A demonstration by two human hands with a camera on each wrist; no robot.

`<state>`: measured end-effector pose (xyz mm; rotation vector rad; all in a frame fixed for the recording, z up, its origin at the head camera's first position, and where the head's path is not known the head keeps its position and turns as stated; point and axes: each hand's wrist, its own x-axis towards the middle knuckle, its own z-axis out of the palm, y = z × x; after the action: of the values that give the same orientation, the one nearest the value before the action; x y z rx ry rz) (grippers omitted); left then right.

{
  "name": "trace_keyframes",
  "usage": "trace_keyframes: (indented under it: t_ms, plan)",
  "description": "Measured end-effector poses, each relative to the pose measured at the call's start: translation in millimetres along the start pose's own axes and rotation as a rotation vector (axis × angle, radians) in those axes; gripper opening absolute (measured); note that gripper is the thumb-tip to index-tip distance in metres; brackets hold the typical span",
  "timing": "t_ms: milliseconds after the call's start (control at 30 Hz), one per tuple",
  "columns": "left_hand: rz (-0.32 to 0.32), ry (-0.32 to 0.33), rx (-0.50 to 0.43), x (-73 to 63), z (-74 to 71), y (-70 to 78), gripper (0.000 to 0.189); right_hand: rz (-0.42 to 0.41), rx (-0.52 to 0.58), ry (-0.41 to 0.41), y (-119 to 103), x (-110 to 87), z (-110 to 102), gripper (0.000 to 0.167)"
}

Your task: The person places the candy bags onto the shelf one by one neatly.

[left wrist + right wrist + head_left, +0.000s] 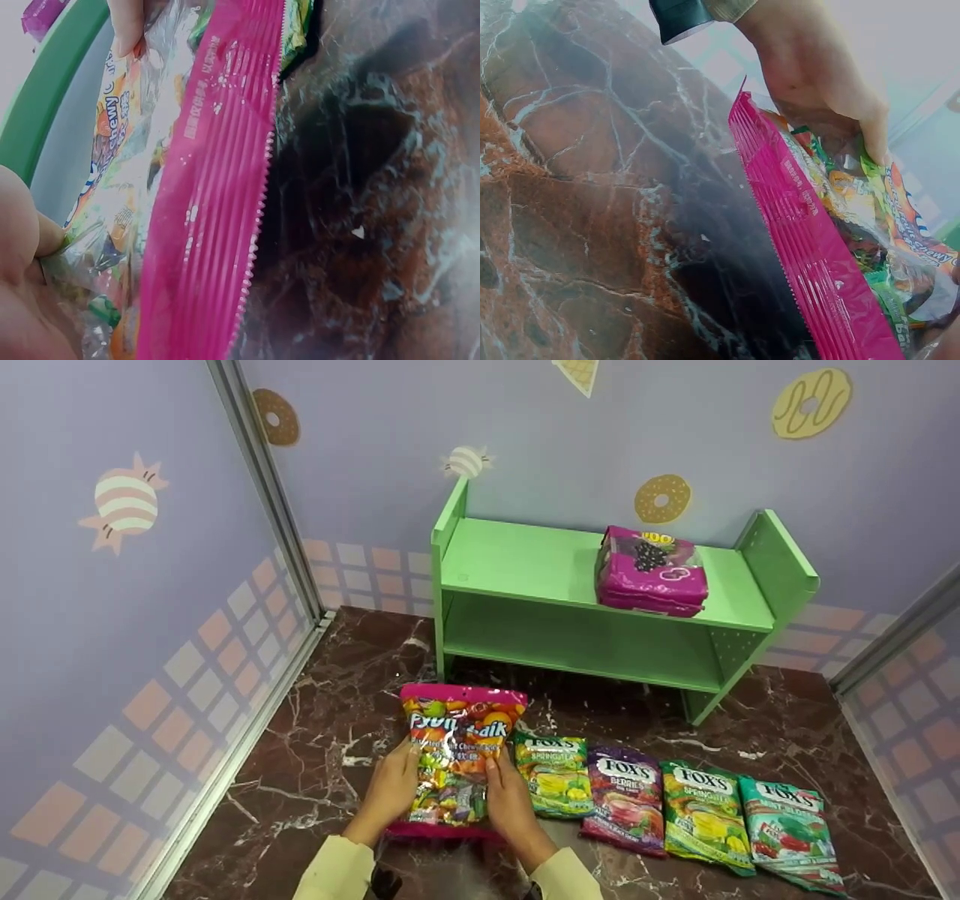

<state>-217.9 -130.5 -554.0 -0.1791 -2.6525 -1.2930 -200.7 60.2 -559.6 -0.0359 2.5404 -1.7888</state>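
Note:
Both hands hold a large, shiny bag of fruit chewy candy with pink sealed ends, above the marble floor in the head view. My left hand grips its left side. The right hand grips the right side, with the thumb on the front. In the left wrist view the bag's crimped pink edge runs down past the fingers. Wrapped sweets show through the clear part of the bag in the right wrist view, beside the right hand.
A green two-tier shelf stands against the wall, a purple candy pack on its top tier. Right of the held bag, a row of Fox's bags lies on the floor: yellow-green, purple, another yellow-green and teal.

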Motion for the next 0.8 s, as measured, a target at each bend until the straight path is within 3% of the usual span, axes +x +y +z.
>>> trace_keyframes:
  t_ms: [600, 800]
  plan:
    - [0.071, 0.033, -0.015, 4.8, -0.4, 25.5, 0.039, -0.043, 0.035, 0.056, -16, -10.8, -18, 0.055]
    - [0.075, 0.033, -0.038, 5.8, -1.2, 35.0, 0.041, -0.067, 0.052, 0.112, -24, -14.8, -23, 0.053]
